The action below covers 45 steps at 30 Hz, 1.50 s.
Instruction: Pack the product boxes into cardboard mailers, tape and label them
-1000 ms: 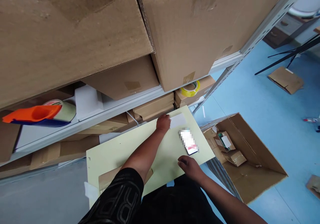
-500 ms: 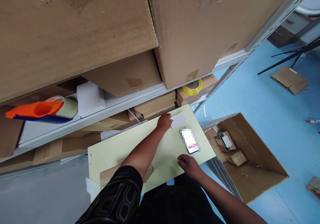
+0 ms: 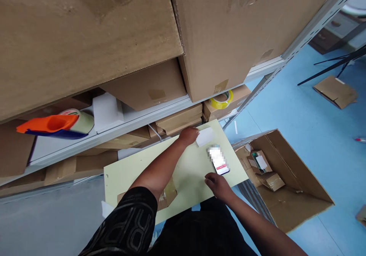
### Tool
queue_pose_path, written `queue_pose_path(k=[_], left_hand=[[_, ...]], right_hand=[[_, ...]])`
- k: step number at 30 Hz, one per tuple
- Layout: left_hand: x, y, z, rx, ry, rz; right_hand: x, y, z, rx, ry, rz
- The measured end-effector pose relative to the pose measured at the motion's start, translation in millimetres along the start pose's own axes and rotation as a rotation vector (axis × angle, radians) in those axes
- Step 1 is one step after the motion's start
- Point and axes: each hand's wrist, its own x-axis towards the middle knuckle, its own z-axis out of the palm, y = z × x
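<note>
My left hand (image 3: 188,135) is at the far edge of a pale yellow board (image 3: 188,168), its fingers closed on the left edge of a white paper slip (image 3: 205,136). Just nearer to me on the board lies a phone (image 3: 220,162) with its screen lit and partly blurred out. My right hand (image 3: 219,186) hovers by the phone's near end, fingers curled in loosely, with nothing visible in them. Under my left forearm a small cardboard box (image 3: 169,196) with clear tape lies partly hidden.
An open carton (image 3: 297,210) holding small boxes stands right of the board. Shelves ahead carry large cartons (image 3: 217,39), an orange and blue tape dispenser (image 3: 54,125) and a yellow tape roll (image 3: 221,103). Flattened cardboard (image 3: 335,92) lies on the blue floor.
My left forearm has shifted slightly left, so more of the small cardboard box shows. The paper slip has turned a little. My right hand has moved slightly up toward the phone.
</note>
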Motion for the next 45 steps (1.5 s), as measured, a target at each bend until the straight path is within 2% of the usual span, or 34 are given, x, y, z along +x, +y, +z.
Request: queue_pose_path(k=[3,6,10,12,14,16,19,23,29,32,35,38,40,43,45], left_hand=[[-3,15,-5.4,-0.064,0.041,0.007],[-1,30,-4.4,-0.16,0.045,-0.001],[4,40,7.1,-0.516,0.073,-0.003],[6,43,16.4,-0.582,0.089,0.044],[8,46,27.4,-0.469,0.101,0.119],[9,50,39.2,-0.264,0.119,0.156],[10,57,55.5,0.001,0.115,0.101],[15,64,67.6,0.078,0.098,0.062],[23,65,68.7,0.065,0.082,0.068],[26,66,68.7,0.04,0.051,0.059],[25,68,68.2,-0.009,0.033,0.029],[23,72,64.8,-0.094,0.024,-0.006],[19,75,60.1,-0.173,0.016,-0.033],[3,78,48.4,-0.332,-0.011,-0.061],[-18,77,37.1,-0.455,-0.036,-0.07]], right_hand=[[22,-11,-19,-0.114,0.228,-0.093],[58,-25,-45,-0.246,0.46,-0.264],[104,-38,-78,-0.289,0.627,-0.3],[121,-42,-94,-0.286,0.654,-0.256],[132,-43,-107,-0.298,0.654,-0.209],[139,-45,-119,-0.305,0.65,-0.162],[144,-46,-131,-0.266,0.669,-0.068],[144,-40,-135,-0.12,0.698,0.029],[144,-21,-130,0.502,0.677,0.201],[138,-10,-135,0.582,0.742,0.238],[120,2,-146,0.638,0.828,0.258],[92,11,-156,0.632,0.864,0.202],[72,12,-158,0.536,0.845,0.119],[45,1,-152,0.259,0.808,-0.001],[30,-16,-144,0.046,0.821,-0.12]])
